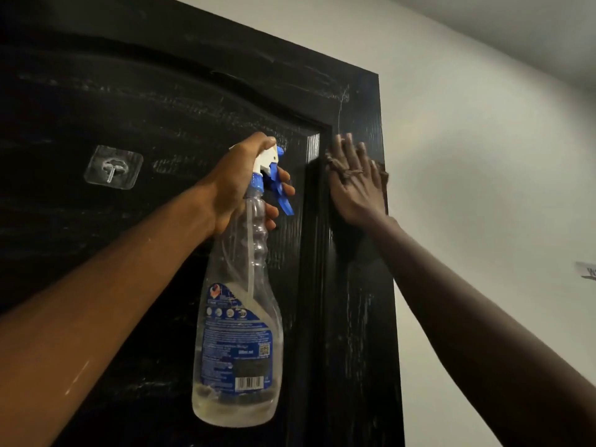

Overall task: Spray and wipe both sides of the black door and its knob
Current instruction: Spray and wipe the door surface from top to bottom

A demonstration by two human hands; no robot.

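head view: left hand (238,185) clenches the neck of a clear ribbed plastic spray bottle (238,317), cloudy liquid (232,404) pooled low inside; right hand (354,188), fingers straight, presses a dark frayed cloth (353,243) against the streaked, grained black door (161,101) near its upper right edge.

A spray bottle (238,333) hangs before the door (161,91), its neck gripped by the left hand (238,182). Just to its right, near the door's upper right corner, the right hand (351,185) lies flat on a cloth (350,243). A stick-on hook (113,169) sits on the door, left of the bottle. The wall (483,156) lies beyond the door's right edge.
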